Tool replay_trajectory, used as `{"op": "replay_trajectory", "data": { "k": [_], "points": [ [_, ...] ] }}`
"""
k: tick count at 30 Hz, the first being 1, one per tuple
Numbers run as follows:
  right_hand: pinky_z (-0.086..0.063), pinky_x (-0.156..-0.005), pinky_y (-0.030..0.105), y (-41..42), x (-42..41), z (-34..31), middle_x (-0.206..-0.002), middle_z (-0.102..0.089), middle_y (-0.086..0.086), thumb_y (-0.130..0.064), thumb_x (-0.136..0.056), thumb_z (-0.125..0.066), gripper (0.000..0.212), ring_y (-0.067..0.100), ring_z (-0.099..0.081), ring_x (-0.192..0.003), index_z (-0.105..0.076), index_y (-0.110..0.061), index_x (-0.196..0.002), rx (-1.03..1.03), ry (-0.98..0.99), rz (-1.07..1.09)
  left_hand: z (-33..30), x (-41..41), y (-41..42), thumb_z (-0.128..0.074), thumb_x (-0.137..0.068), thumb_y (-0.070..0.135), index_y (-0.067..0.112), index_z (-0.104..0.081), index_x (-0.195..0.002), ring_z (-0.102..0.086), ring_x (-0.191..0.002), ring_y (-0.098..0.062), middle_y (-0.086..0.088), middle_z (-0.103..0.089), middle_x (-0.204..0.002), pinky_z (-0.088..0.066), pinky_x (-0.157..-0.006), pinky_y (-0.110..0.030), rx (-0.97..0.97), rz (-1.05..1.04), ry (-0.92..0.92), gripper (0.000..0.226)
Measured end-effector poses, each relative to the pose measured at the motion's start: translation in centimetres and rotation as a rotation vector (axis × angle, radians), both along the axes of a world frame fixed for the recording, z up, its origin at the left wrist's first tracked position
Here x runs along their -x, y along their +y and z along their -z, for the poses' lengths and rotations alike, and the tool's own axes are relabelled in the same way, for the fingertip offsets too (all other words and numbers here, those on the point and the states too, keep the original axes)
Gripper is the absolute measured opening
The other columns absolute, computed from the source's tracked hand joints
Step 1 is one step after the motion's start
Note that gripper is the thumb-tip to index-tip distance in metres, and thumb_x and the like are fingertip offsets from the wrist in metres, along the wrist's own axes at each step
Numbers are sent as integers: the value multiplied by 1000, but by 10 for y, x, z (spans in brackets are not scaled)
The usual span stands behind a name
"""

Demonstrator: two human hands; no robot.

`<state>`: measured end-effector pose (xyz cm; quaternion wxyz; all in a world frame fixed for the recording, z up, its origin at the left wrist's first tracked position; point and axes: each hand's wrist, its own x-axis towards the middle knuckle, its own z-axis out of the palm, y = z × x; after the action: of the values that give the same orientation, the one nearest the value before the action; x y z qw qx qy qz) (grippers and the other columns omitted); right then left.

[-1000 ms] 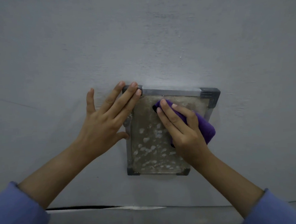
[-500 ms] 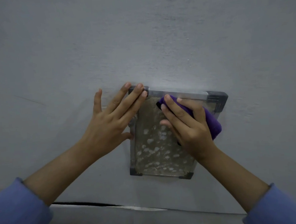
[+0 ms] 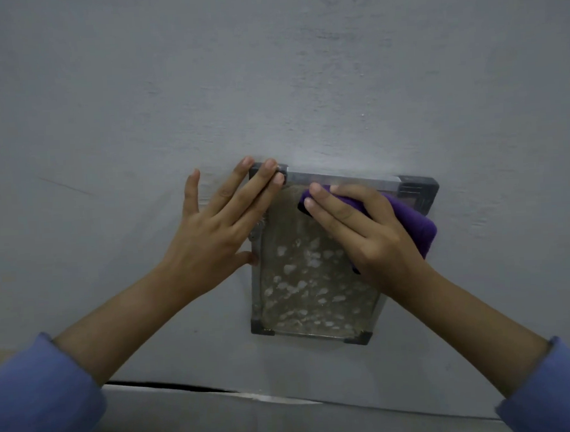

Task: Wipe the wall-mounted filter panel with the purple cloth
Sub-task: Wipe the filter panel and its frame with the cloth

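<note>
The 1 panel [image 3: 314, 280], fixed on the wall [image 3: 269, 83], looks barely begun, pale blotches covering its face below the 1 cloth [image 3: 414, 228] that the right hand [image 3: 368, 240] presses flat near its top edge, while the left hand [image 3: 218, 233], splayed and empty, braces its top-left corner.

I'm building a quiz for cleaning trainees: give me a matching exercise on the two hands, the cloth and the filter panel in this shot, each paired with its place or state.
Column 1:
1. left hand
2. right hand
3. purple cloth
4. filter panel

Column 2:
A. speckled with pale patches
B. pressed under a hand near the panel's top
C. spread flat, fingertips on the panel's top left corner
D. on top of the cloth

Pairs: 1-C, 2-D, 3-B, 4-A
</note>
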<state>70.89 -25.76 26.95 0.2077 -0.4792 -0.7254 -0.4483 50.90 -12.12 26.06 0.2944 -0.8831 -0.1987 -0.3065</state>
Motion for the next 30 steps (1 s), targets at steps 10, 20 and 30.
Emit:
{"op": "replay_trajectory", "data": {
  "k": [10,20,30],
  "points": [
    [-56,-79,43,-11,2,15,-124,-61,18,6,-83,-62,35,35,-65,-100,-61,6,-119,157,-2,-18,5,-4,-3,-83,-50,56,16,-4,-152,-8,-146,-17,-4,-8,-159,-3,-105,-65,-41,-96,-7,135],
    [-54,-85,43,-1,1,8,-128,-58,20,5,-86,-62,38,34,-62,-108,-57,7,-123,129,14,2,7,-6,-1,-80,-53,56,16,-6,-152,-10,-146,-17,-4,-10,-158,-2,-107,-64,-53,-80,-28,130],
    [-55,-82,44,8,7,-11,-111,-66,22,4,-89,-62,28,35,-64,-101,-63,9,-116,30,-34,-45,8,-5,1,-80,-53,59,16,-5,-152,-10,-146,-18,-4,-9,-159,-5,-107,-64,-56,-80,-18,131]
  ]
}}
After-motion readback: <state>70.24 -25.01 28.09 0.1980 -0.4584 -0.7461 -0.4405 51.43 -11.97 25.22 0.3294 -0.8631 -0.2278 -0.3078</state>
